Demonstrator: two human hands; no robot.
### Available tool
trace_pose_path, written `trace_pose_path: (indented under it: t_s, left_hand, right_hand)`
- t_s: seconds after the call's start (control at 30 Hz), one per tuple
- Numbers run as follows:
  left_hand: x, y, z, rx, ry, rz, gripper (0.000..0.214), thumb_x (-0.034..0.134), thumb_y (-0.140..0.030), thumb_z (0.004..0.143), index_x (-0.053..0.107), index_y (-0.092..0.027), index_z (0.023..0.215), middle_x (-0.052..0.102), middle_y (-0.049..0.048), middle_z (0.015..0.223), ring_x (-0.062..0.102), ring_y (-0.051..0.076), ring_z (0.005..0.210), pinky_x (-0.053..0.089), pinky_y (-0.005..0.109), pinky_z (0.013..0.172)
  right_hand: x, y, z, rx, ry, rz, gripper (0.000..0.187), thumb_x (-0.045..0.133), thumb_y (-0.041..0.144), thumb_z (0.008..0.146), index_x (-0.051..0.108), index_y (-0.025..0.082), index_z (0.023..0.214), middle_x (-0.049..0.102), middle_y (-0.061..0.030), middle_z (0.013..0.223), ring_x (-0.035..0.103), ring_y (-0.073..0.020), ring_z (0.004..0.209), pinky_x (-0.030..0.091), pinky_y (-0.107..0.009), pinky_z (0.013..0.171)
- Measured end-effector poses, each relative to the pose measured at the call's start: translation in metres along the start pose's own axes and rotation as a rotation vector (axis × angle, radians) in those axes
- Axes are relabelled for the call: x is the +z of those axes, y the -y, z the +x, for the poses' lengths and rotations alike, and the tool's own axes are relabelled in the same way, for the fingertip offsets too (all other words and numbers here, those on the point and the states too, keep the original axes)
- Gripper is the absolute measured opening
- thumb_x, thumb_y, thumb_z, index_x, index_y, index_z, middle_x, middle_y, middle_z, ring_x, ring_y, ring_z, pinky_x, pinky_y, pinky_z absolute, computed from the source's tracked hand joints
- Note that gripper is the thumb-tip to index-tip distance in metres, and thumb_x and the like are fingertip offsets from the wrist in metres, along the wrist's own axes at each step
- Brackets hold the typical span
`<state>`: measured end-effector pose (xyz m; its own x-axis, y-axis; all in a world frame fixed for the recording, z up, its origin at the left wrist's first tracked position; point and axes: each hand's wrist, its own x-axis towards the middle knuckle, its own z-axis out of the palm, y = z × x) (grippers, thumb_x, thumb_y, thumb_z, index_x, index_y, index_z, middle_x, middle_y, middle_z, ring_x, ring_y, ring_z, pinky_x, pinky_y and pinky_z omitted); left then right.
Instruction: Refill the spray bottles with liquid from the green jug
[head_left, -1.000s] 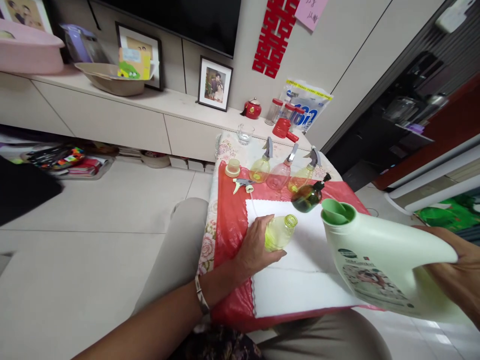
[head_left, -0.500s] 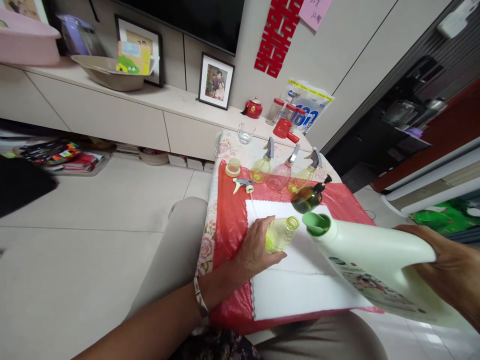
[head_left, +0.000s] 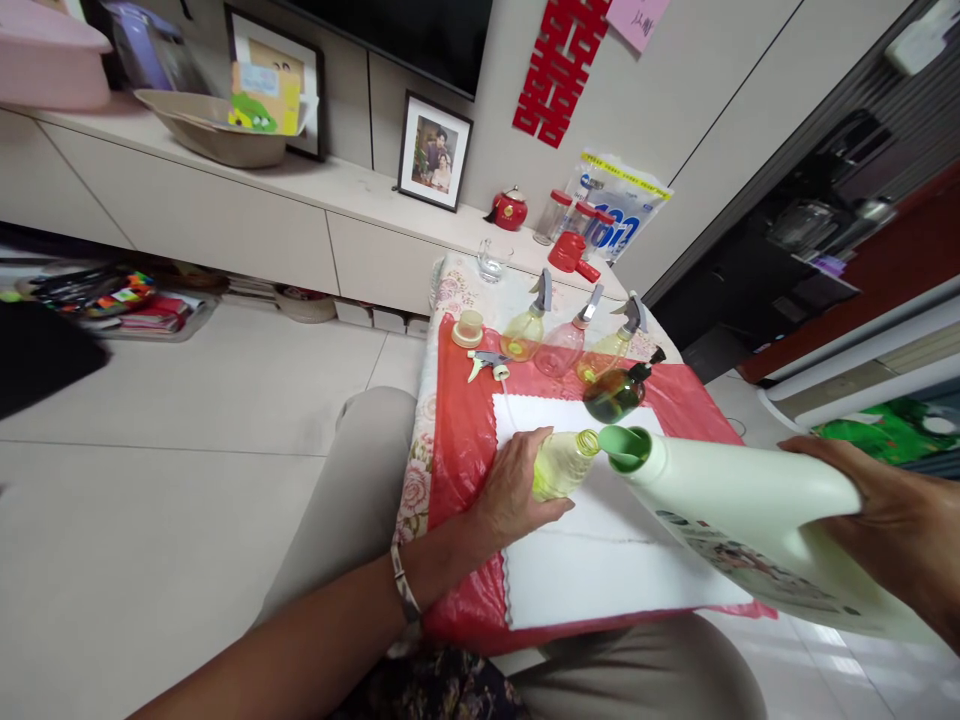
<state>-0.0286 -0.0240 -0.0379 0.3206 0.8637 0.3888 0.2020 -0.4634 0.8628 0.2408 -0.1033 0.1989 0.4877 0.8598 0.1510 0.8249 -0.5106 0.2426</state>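
My left hand (head_left: pixel 517 485) is wrapped round a small yellow-tinted spray bottle (head_left: pixel 561 465) without its top, tilted to the right. With my right hand (head_left: pixel 892 510) I grip the handle of a large pale green detergent jug (head_left: pixel 750 500), which lies tipped over with its mouth to the left. The jug's green spout is at the open neck of the bottle; whether they touch I cannot tell. No stream of liquid can be made out. A grey and white spray head (head_left: pixel 489 364) with its tube lies beyond my left hand on the red plastic sheet (head_left: pixel 465 450).
Behind stand a yellow spray bottle (head_left: pixel 523 333), a pink one (head_left: pixel 561 347), another yellow one (head_left: pixel 604 357) and a dark pump bottle (head_left: pixel 616 397). A pale cap (head_left: pixel 468 328) and a glass cup (head_left: pixel 493 262) sit at the back left. A white cloth (head_left: pixel 600 580) lies beneath my hands.
The jug has shifted slightly left, bringing its spout to the bottle's neck. The bottle leans a little more toward the spout. Both hands keep their hold.
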Motion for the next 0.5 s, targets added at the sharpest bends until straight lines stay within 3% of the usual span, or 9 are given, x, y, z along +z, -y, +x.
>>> trace_pose_path:
  t_s: [0.2, 0.5]
  left_hand:
    - [0.0, -0.001, 0.001, -0.014, 0.005, 0.001, 0.089, 0.085, -0.021, 0.064, 0.039, -0.026, 0.14, 0.056, 0.0097, 0.128, 0.055, 0.034, 0.125, 0.047, 0.055, 0.107]
    - [-0.001, -0.002, 0.002, -0.013, 0.021, -0.001, 0.091, 0.085, -0.019, 0.064, 0.037, -0.027, 0.14, 0.056, 0.01, 0.129, 0.054, 0.034, 0.126, 0.047, 0.056, 0.107]
  right_hand:
    - [0.011, -0.018, 0.007, -0.11, -0.123, -0.084, 0.052, 0.06, 0.051, 0.065, 0.069, 0.042, 0.116, 0.067, -0.0039, 0.084, 0.054, -0.0173, 0.056, 0.04, -0.028, 0.056]
    - [0.008, -0.023, 0.005, -0.181, -0.218, -0.166, 0.054, 0.061, 0.049, 0.066, 0.065, 0.043, 0.12, 0.067, -0.0006, 0.085, 0.058, -0.02, 0.063, 0.038, -0.028, 0.054]
